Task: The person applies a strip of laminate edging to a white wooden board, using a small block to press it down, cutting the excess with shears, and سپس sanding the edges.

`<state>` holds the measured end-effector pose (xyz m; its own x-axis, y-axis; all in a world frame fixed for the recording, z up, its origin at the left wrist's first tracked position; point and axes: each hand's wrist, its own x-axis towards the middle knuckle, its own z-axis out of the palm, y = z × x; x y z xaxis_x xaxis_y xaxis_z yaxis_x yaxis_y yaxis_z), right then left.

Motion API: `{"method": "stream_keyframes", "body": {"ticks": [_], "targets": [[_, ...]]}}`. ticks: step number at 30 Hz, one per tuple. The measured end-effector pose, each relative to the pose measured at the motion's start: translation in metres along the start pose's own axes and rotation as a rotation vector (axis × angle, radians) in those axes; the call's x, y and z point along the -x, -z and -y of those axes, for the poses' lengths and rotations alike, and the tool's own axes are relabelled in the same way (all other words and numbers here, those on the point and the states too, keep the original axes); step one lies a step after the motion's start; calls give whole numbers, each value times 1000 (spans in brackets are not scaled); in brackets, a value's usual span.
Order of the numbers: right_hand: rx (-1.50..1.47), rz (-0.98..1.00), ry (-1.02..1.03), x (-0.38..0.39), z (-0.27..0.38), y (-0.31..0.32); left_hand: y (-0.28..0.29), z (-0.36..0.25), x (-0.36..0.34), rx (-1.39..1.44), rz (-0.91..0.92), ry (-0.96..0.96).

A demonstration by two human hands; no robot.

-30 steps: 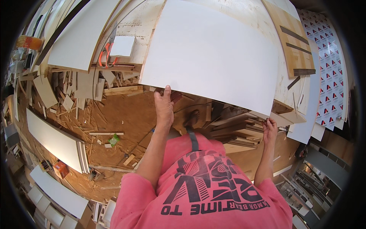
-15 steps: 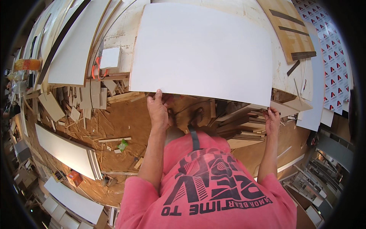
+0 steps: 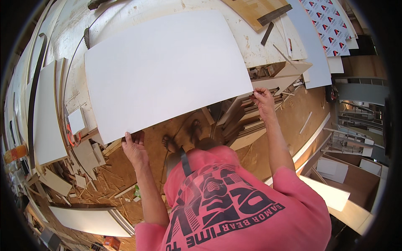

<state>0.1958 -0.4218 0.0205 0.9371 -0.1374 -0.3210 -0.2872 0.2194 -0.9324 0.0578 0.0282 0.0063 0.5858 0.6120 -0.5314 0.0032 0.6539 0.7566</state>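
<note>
A large white panel (image 3: 167,71) lies over the workbench, its near edge jutting past the bench toward me. Close to the near left corner, my left hand (image 3: 136,149) is closed on that edge, thumb on top and fingers curled below. My right hand (image 3: 264,103) pinches the near right corner between thumb and fingers. A thin dark line runs along the near edge. Left of the panel are a small white block (image 3: 77,121) and scissors with orange handles (image 3: 72,136), partly hidden.
Board offcuts (image 3: 251,115) are stacked under the bench at right. Wood scraps (image 3: 98,184) litter the brown floor at left, near more white panels (image 3: 90,220). A yellowish board (image 3: 247,11) with dark strips lies at the far right of the bench. My bare feet (image 3: 194,130) stand below the panel.
My view has turned to the right, so the panel and bench appear farther left and tilted. Both hands keep their hold at about the same places on the panel.
</note>
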Motion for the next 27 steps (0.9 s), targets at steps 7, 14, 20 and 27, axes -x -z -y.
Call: {"method": "stream_keyframes", "body": {"ticks": [7, 14, 20, 27], "targets": [[-12, -11, 4, 1, 2, -3, 0, 0, 0, -15, -7, -2], [6, -10, 13, -1, 4, -3, 0, 0, 0, -55, 36, -26], [13, 2, 26, -4, 3, -1, 3, 1, -1, -49, 40, -34], [10, 11, 38, -6, 0, 0, 4, 0, -2, -39, 40, -34]]}}
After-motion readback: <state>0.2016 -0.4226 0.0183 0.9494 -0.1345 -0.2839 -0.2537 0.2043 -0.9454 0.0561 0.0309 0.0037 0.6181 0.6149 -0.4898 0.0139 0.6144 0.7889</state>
